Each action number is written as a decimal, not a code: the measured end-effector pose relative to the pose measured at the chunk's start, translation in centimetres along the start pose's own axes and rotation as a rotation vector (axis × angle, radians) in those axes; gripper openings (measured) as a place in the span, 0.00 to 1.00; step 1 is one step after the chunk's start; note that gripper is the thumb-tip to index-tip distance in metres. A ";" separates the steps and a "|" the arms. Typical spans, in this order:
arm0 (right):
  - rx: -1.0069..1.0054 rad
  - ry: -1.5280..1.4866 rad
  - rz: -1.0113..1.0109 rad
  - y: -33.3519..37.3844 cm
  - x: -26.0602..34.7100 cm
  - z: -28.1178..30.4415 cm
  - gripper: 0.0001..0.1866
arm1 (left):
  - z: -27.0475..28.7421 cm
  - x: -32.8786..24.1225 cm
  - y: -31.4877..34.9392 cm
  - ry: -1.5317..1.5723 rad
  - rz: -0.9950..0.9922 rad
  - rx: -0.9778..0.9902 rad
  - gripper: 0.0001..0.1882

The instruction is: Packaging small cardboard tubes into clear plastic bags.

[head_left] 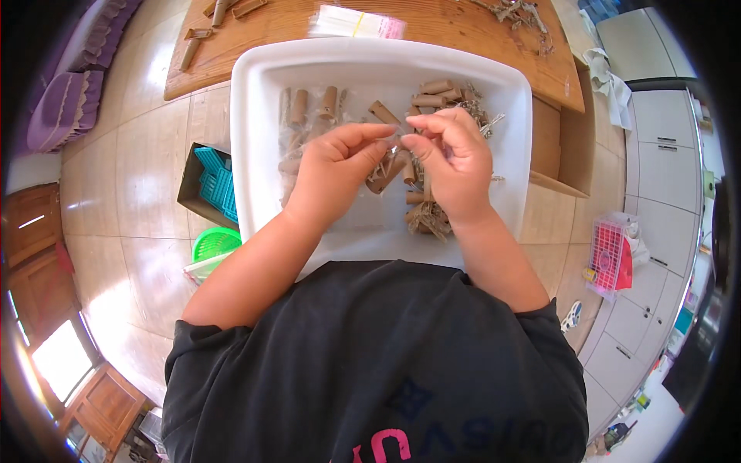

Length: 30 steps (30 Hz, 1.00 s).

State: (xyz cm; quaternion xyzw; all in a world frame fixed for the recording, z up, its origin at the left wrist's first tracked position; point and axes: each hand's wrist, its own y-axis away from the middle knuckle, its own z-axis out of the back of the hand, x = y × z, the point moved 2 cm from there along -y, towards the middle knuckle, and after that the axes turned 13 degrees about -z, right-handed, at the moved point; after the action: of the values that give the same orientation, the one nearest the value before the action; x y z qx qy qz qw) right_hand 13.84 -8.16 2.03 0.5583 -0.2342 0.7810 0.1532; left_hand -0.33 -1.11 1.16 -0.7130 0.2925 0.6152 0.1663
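Observation:
Over the white tub (519, 154), my left hand (326, 171) and my right hand (457, 166) face each other with thumbs and forefingers pinched. Glints of thin clear plastic, which looks like a small bag, show between the fingertips; its outline is hard to make out. Just below the fingertips is a brown tube (390, 174), partly hidden by my hands. Along the tub's left side lie tubes in clear wrapping (299, 106). Loose brown tubes (436, 86) are heaped on the right, among bundles of dry, straw-like strands (488, 122).
Beyond the tub, a wooden table (455, 31) carries a pack of clear bags (355, 23), more brown tubes (189, 52) and dry twigs (521, 15). A box with turquoise baskets (220, 184) and a green basket (214, 243) stand on the left floor. Grey cabinets (668, 170) line the right.

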 end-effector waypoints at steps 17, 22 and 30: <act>-0.219 -0.684 -0.449 -2.1 -2.6 4.2 0.03 | 0.5 0.5 -0.4 -0.030 -0.070 -0.080 0.08; 0.097 -0.750 -0.742 -0.7 -2.1 1.1 0.06 | 1.2 -1.1 -0.7 0.079 0.022 -0.145 0.07; 0.283 -0.477 -0.685 0.0 -1.5 -0.2 0.04 | 1.1 -1.0 -0.6 0.013 0.021 -0.081 0.07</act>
State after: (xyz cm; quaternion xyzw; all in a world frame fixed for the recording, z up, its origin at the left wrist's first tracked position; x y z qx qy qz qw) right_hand 14.13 -8.04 0.54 0.7838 0.0448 0.5589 0.2671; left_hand -0.88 0.18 1.88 -0.7202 0.2758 0.6235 0.1288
